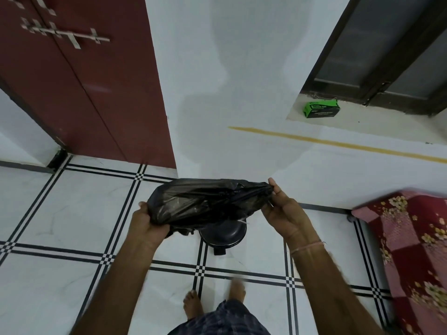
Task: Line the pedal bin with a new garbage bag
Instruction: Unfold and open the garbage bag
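A black garbage bag (205, 200) is stretched sideways between both hands, above the floor. My left hand (145, 224) grips its bunched left end. My right hand (281, 206) pinches the twisted right end between thumb and fingers. Right below the bag stands the small black pedal bin (223, 234) with its lid down; its upper part is hidden by the bag, and its pedal (219, 251) sticks out toward me.
A green box of garbage bags (321, 108) lies on the window ledge at the upper right. A red door (96, 93) stands at the left, a white wall behind the bin. A bed with a red floral cover (416, 250) is at the right. My bare feet (193, 304) are on the tiled floor.
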Motion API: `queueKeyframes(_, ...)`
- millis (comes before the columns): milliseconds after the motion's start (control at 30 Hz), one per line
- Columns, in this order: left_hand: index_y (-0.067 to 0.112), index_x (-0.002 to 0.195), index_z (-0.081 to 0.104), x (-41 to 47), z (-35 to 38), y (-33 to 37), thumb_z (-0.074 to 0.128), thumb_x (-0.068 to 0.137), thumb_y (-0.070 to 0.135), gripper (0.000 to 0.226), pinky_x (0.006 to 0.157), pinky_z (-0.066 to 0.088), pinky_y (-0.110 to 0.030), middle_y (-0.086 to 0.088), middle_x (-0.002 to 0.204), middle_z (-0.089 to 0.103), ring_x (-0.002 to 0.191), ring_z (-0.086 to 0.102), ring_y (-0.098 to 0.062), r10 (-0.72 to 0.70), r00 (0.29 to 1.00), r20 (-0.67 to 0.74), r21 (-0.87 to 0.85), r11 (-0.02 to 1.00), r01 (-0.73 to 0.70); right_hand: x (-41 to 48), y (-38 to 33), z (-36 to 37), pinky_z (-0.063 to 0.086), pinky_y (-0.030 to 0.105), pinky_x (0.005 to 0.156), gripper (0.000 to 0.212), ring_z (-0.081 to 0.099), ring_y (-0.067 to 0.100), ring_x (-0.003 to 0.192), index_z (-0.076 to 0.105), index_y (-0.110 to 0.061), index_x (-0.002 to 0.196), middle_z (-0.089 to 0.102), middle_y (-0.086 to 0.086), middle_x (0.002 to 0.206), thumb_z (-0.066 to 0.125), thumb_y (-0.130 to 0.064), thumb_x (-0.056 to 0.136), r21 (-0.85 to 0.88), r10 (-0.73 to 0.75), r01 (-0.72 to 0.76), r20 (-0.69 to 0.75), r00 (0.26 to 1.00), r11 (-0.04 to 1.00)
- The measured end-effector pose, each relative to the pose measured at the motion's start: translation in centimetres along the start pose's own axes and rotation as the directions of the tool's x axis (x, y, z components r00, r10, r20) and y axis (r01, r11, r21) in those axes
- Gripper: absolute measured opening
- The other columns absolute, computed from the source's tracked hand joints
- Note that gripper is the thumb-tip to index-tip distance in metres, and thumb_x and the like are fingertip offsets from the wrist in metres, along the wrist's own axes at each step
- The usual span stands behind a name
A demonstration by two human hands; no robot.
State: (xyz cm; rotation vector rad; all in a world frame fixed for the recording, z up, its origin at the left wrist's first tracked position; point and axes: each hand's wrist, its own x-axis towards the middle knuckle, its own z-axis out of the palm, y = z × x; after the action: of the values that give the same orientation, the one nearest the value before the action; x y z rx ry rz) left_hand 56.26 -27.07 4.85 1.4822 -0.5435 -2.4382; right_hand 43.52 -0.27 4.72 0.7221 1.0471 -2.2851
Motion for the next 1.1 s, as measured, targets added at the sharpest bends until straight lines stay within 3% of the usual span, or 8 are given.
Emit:
queueKeyframes(267, 0.011, 0.131, 0.061, -1.2, 4.0, -2.3, 0.028, 0.111, 0.038, 0.047, 0.099, 0.047, -0.043, -0.015, 0.144, 0.059, 0.127, 0.058, -0.033, -0.006, 0.999, 0.054, 0.107, 0.994, 0.001, 0.4, 2.3, 4.6, 0.062, 0.025, 0.067, 0.010, 0.066, 0.021, 0.081, 0.070, -0.001, 0.102, 0.068, 0.009, 0.088, 0.062, -0.004, 0.096, -0.354, -0.069, 0.083, 0.052, 0.996, 0.932)
queueKeyframes(333, 0.017, 0.104, 0.066, -2.7, 6.2, -2.6, 0.031, 0.110, 0.041, 0.043, 0.085, 0.053, -0.029, -0.007, 0.109, 0.072, 0.099, 0.068, -0.019, 0.195, 0.975, 0.103, 0.198, 0.957, -0.212, -0.6, 2.4, 7.3, 0.060, 0.030, 0.091, 0.029, 0.067, 0.023, 0.102, 0.069, -0.005, 0.123, 0.071, 0.009, 0.109, 0.065, -0.001, 0.094, -0.568, -0.433, 0.439, 0.155, 0.888, 0.697)
queueKeyframes(400, 0.021, 0.094, 0.058, -3.8, 7.3, -2.0, 0.034, 0.110, 0.033, 0.031, 0.069, 0.047, -0.013, 0.009, 0.087, 0.060, 0.078, 0.058, 0.005, 0.472, 0.848, 0.243, 0.236, 0.819, -0.523, -2.5, 1.8, 8.7, 0.050, 0.027, 0.106, 0.043, 0.063, 0.017, 0.117, 0.062, -0.016, 0.137, 0.066, 0.007, 0.127, 0.063, -0.001, 0.097, -0.591, -0.760, 0.791, 0.437, 0.481, 0.161)
queueKeyframes(467, 0.013, 0.092, 0.054, -1.7, 6.0, -2.4, 0.037, 0.108, 0.027, 0.027, 0.063, 0.041, -0.019, 0.001, 0.081, 0.055, 0.065, 0.050, 0.005, 0.475, 0.827, 0.301, 0.370, 0.741, -0.561, -1.5, 2.5, 6.9, 0.050, 0.028, 0.099, 0.045, 0.061, 0.013, 0.112, 0.059, -0.015, 0.140, 0.064, 0.004, 0.125, 0.056, 0.001, 0.098, -0.629, -0.670, 0.766, 0.627, 0.397, -0.134)
queueKeyframes(533, 0.012, 0.101, 0.062, 1.3, 2.7, -3.1, 0.038, 0.107, 0.029, 0.030, 0.066, 0.046, -0.027, -0.008, 0.093, 0.066, 0.077, 0.062, -0.008, 0.388, 0.907, 0.162, 0.420, 0.805, -0.419, 0.9, 4.4, 2.0, 0.049, 0.028, 0.088, 0.046, 0.062, 0.013, 0.099, 0.062, -0.021, 0.138, 0.067, -0.003, 0.111, 0.060, -0.005, 0.095, -0.822, -0.493, 0.568, 0.508, 0.706, -0.033)
queueKeyframes(633, 0.005, 0.132, 0.060, 2.7, 0.0, -2.9, 0.037, 0.108, 0.041, 0.048, 0.086, 0.050, -0.031, -0.013, 0.116, 0.066, 0.098, 0.064, -0.027, 0.158, 0.987, 0.038, 0.430, 0.889, -0.159, 1.9, 5.3, -2.4, 0.059, 0.033, 0.082, 0.045, 0.069, 0.008, 0.082, 0.063, -0.024, 0.137, 0.074, -0.001, 0.104, 0.069, -0.013, 0.094, -0.860, -0.409, 0.425, 0.293, 0.864, 0.283)
queueKeyframes(800, 0.006, 0.138, 0.055, 2.4, -0.6, -2.9, 0.042, 0.108, 0.036, 0.045, 0.091, 0.047, -0.039, -0.015, 0.141, 0.058, 0.108, 0.058, -0.025, 0.059, 0.998, 0.020, 0.208, 0.976, -0.062, 0.6, 5.2, -3.2, 0.060, 0.025, 0.080, 0.042, 0.073, 0.009, 0.100, 0.066, -0.024, 0.128, 0.078, -0.010, 0.108, 0.061, 0.003, 0.097, -0.667, -0.279, 0.327, 0.182, 0.943, 0.670)
queueKeyframes(1100, 0.003, 0.138, 0.055, 3.5, -2.0, -3.3, 0.033, 0.108, 0.044, 0.056, 0.104, 0.044, -0.041, -0.015, 0.139, 0.060, 0.120, 0.058, -0.030, 0.014, 0.984, 0.180, 0.288, 0.955, -0.066, 1.7, 5.9, -1.3, 0.063, 0.032, 0.076, 0.061, 0.077, 0.015, 0.094, 0.055, -0.028, 0.144, 0.069, -0.002, 0.130, 0.070, 0.000, 0.092, -0.692, -0.234, 0.351, 0.261, 0.937, 0.631)
